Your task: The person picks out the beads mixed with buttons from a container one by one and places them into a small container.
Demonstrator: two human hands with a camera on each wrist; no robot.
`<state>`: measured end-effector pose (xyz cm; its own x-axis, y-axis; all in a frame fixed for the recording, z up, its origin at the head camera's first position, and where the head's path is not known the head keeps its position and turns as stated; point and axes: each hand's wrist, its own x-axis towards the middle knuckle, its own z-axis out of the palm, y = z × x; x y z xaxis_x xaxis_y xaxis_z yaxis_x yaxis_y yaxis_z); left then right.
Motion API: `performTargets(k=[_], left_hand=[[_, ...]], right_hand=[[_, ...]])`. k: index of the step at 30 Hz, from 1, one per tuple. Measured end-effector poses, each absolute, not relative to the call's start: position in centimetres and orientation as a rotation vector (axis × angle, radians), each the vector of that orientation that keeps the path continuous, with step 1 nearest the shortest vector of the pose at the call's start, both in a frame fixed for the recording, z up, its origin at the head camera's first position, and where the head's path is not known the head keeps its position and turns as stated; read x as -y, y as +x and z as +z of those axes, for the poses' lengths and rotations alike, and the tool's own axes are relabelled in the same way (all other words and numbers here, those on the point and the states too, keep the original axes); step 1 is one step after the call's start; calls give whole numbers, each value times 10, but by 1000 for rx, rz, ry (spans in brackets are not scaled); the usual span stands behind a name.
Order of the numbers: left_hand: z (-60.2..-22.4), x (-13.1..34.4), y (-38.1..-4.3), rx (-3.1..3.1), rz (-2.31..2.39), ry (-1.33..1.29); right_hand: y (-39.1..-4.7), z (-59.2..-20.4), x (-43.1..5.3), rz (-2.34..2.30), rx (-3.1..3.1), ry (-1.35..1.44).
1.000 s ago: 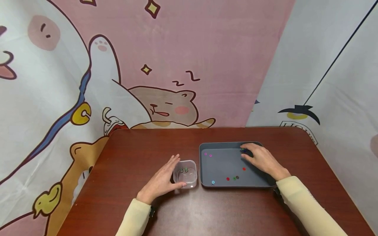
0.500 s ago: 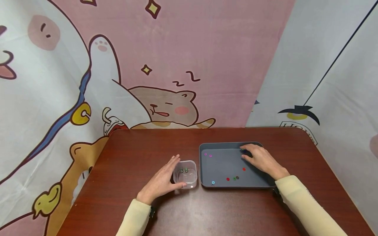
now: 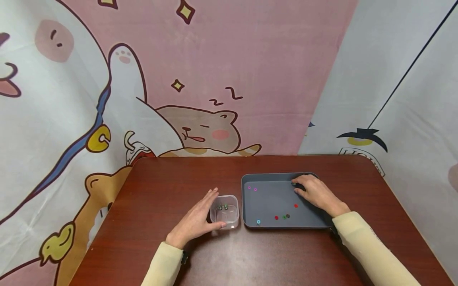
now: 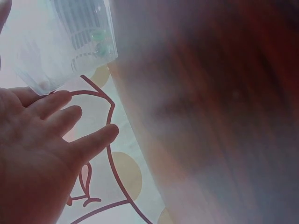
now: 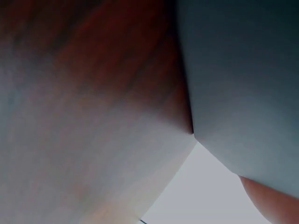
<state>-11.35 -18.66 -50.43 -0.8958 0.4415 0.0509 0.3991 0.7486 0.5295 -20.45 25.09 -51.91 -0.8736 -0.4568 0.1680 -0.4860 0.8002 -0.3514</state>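
Note:
A small clear plastic container (image 3: 224, 209) holds a few little green and dark beads (image 3: 223, 207). Around its left side lies my left hand (image 3: 195, 220), thumb along the front rim and straight fingers at the back corner; the left wrist view shows fingertips against the container wall (image 4: 51, 51). My right hand (image 3: 316, 192) reaches into the far right corner of a grey tray (image 3: 270, 198), thumb and forefinger apart. A tiny dark green bead (image 3: 294, 184) shows at its fingertips, and the other fingers are hidden.
Scattered in the tray are red beads (image 3: 276, 217), a green one (image 3: 284, 217), a dark one (image 3: 288, 216), pink rings (image 3: 249, 187) and a blue ring (image 3: 259, 222). The tray's raised rim stands close beside the container on the brown table (image 3: 186, 174).
The right fingertips have shifted very slightly in the tray corner, and less of the dark item beside them shows. The left hand and container have stayed in place.

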Motion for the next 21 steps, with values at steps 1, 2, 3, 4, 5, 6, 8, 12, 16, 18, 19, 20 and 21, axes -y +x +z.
performTargets(k=[1, 2, 3, 4, 5, 6, 8, 12, 16, 18, 19, 20, 21], left_hand=[[-504, 187, -113, -2866, 842, 694], [-504, 186, -113, -2867, 840, 694], [-504, 187, -113, -2865, 843, 693], [-504, 187, -113, -2865, 845, 695], [-505, 187, -113, -2866, 844, 695], [-505, 187, -113, -2866, 843, 694], [-505, 187, -113, -2868, 843, 693], [-505, 187, -113, -2872, 838, 689], [-504, 186, -112, -2872, 836, 678], [-504, 186, -112, -2870, 839, 678], [-504, 186, -112, -2870, 841, 679], [-504, 186, -112, -2870, 842, 679], [-504, 186, -112, -2869, 846, 680]], right_hand=[[-204, -519, -251, 589, 2909, 770], [-204, -520, -251, 580, 2907, 777], [-204, -520, -251, 574, 2907, 782], [-204, -521, -251, 570, 2905, 786], [-205, -521, -251, 566, 2902, 793], [-205, -522, -251, 561, 2899, 798], [-205, -522, -252, 557, 2895, 806], [-206, -523, -252, 551, 2887, 814], [-206, -524, -252, 554, 2879, 818], [-205, -523, -252, 556, 2876, 822], [-205, -523, -251, 557, 2875, 823], [-205, -523, -251, 558, 2874, 824], [-205, -523, -251, 558, 2874, 824]])
